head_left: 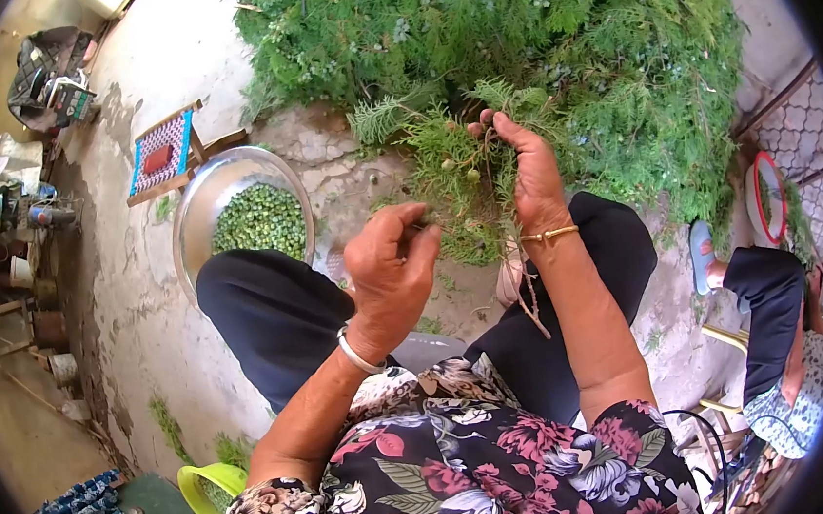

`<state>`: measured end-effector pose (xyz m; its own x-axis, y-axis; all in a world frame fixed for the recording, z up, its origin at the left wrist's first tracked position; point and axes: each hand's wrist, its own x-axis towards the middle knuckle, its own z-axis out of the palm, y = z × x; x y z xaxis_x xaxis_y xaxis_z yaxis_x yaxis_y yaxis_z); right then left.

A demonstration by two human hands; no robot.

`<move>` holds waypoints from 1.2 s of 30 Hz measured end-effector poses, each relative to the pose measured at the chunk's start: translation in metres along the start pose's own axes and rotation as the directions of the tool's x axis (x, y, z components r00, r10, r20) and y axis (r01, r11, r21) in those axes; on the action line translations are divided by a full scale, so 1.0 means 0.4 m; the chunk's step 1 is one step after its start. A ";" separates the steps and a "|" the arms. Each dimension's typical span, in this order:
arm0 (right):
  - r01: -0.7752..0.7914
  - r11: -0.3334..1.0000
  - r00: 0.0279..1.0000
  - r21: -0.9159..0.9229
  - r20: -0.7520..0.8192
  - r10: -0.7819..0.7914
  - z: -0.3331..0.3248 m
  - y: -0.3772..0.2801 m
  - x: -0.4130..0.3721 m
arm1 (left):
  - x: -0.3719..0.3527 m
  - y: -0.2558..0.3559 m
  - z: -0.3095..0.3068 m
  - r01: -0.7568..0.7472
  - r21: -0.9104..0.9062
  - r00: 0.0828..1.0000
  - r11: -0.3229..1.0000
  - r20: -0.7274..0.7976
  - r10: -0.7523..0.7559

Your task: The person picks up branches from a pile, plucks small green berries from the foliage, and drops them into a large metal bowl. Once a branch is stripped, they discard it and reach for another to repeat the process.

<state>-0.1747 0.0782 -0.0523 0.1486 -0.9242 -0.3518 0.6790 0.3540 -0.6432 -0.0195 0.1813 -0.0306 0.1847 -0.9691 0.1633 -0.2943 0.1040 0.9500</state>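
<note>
My right hand (pixel 531 173), with a gold bracelet at the wrist, has its fingers curled round a leafy green branch (pixel 461 155) whose bare woody stem hangs down past the wrist. My left hand (pixel 394 258), wearing a silver bangle, is closed with thumb and forefinger close together, just left of the branch; whatever may be between them is too small to make out. Left of my knees stands a wide metal basin (pixel 192 227) holding many small green cones or berries (pixel 259 219).
A large heap of green branches (pixel 509 23) lies ahead. A small woven stool (pixel 163 159) stands beyond the basin. Bottom left is a yellow-green bowl (pixel 198 496). At the right sit another person (pixel 779 323) and a red-rimmed basin (pixel 765 197).
</note>
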 end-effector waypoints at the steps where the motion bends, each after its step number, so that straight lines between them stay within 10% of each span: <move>1: -0.008 1.000 1.000 0.020 0.007 0.008 0.002 0.003 -0.002 | 0.004 0.002 0.004 -0.108 0.074 0.994 0.991 0.012 0.107; 6: 0.000 0.998 1.000 0.068 0.017 -0.002 0.021 0.024 -0.011 | 0.045 0.021 0.059 0.006 0.101 0.999 0.995 0.049 -0.011; 9: 0.254 0.943 0.964 -0.215 0.139 -0.228 0.028 0.033 -0.009 | 0.064 0.011 0.073 0.104 0.076 0.995 0.992 -0.008 -0.104; 11: 0.218 0.955 0.972 -0.203 0.131 -0.195 0.027 0.038 -0.012 | 0.066 0.001 0.073 0.161 -0.211 0.987 0.964 0.011 -0.163; 18: 0.063 0.975 0.985 -0.212 0.173 -0.026 0.014 0.061 -0.014 | 0.017 0.041 0.034 0.209 -0.055 0.957 0.976 0.216 -0.193; 22: 0.068 0.960 0.998 -0.272 0.006 -0.069 0.001 0.041 -0.002 | -0.033 0.067 0.009 -0.099 0.128 0.952 0.987 0.299 0.057; 26: 0.235 0.940 0.968 -0.249 0.145 -0.204 -0.001 0.034 0.009 | -0.027 0.074 -0.012 0.447 -0.254 0.831 0.858 0.472 -0.293; 36: 0.230 0.918 0.973 -0.323 0.087 -0.213 0.040 0.030 -0.024 | 0.016 0.048 0.033 0.326 -0.213 0.942 0.921 0.150 -0.299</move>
<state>-0.1565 0.0888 -0.0458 0.0624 -0.9873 -0.1462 0.4249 0.1588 -0.8912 -0.0362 0.1744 -0.0147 0.1214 -0.9779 -0.1700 -0.0113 -0.1726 0.9849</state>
